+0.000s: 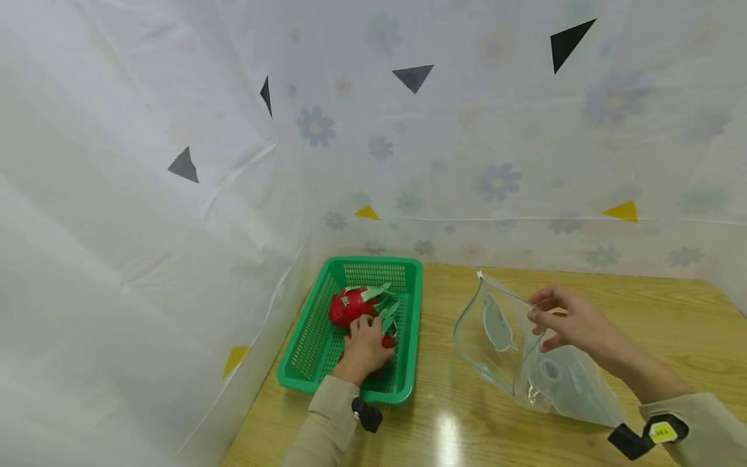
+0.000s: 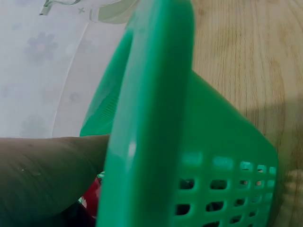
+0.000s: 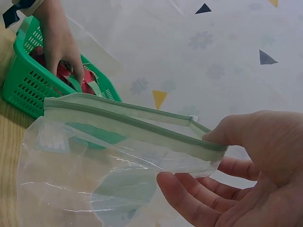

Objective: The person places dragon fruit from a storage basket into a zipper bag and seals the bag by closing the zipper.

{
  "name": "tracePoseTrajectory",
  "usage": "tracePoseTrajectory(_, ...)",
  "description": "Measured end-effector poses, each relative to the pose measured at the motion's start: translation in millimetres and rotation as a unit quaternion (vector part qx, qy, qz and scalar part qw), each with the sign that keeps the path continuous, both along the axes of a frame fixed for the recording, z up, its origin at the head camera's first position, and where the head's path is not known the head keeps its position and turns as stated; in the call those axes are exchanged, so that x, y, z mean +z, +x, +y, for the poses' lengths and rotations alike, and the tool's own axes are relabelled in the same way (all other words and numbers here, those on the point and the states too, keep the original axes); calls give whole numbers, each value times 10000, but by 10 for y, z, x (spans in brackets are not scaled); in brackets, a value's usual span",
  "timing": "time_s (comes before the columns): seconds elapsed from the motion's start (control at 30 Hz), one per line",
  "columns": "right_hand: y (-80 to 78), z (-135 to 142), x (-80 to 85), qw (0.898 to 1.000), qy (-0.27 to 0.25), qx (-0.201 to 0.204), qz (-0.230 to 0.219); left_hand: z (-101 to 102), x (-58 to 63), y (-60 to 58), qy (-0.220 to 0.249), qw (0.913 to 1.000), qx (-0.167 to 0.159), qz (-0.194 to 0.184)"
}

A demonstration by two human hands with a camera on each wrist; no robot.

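Note:
My left hand [image 1: 364,344] reaches down into a green plastic basket [image 1: 413,324] with its fingers curled over a red dragon fruit [image 1: 388,341], which is mostly covered by the hand. Just beyond it in the same basket lies another red dragon fruit [image 1: 348,308] with green leafy tips. In the left wrist view the basket's rim [image 2: 156,118] hides most of that hand. To the right, my right hand [image 1: 578,324] pinches the edge of a clear zip bag [image 3: 61,179] between thumb and fingers. The bag's green-lined mouth gapes toward the basket.
Basket and bag are on a light wooden table [image 1: 443,363]. White sheeting [image 1: 496,130] with faint flowers rises behind the table and along its left side, close to the basket. Black and yellow triangles mark the sheeting.

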State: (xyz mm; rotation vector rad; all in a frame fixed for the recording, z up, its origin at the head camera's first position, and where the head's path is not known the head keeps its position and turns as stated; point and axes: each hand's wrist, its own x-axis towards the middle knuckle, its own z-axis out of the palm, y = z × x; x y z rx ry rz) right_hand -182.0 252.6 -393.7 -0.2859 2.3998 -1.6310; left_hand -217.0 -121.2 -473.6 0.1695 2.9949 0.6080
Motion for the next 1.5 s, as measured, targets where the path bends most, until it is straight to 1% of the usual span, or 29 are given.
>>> tracePoseTrajectory(0.2, 9, -2, 0, 10000, -3, 2, 11, 27, -30, -28, -241, 9996, 126, -18)
tracePoseTrajectory(0.33, 11, 3, 6, 10000, 3, 2, -1, 49, -25, -14, -361, 9989, 290, -65)
tracePoseTrajectory(0.6, 14, 2, -13, 10000, -45, 21, -55, 83, -33, 4, -486, 9967, 652, -46)
tracePoseTrajectory(0.7, 16, 9, -19, 9999, -68, 67, -44, 75, -34, -4, -505, 9956, 783, -121)
tracePoseTrajectory(0.8, 21, 16, -18, 9999, -76, 34, -90, 61, -19, -7, -481, 9952, 840, -166)
tracePoseTrajectory(0.87, 24, 26, -16, 9999, -65, 11, -107, 48, -14, -6, -480, 9954, 816, -144)
tracePoseTrajectory(0.93, 29, 31, -14, 9999, -63, -18, -120, 34, -13, -3, -538, 9959, 727, -90)
tracePoseTrajectory(1.1, 39, 23, -18, 9999, -82, 19, -96, -3, -27, 1, -663, 9964, 518, 136)
tracePoseTrajectory(1.4, 23, -8, -44, 9999, -84, 39, -133, -68, -34, 31, -686, 9964, 226, 440)
tracePoseTrajectory(1.5, 10, -34, -54, 9998, -66, 18, -212, -97, -55, 23, -604, 9969, 198, 470)
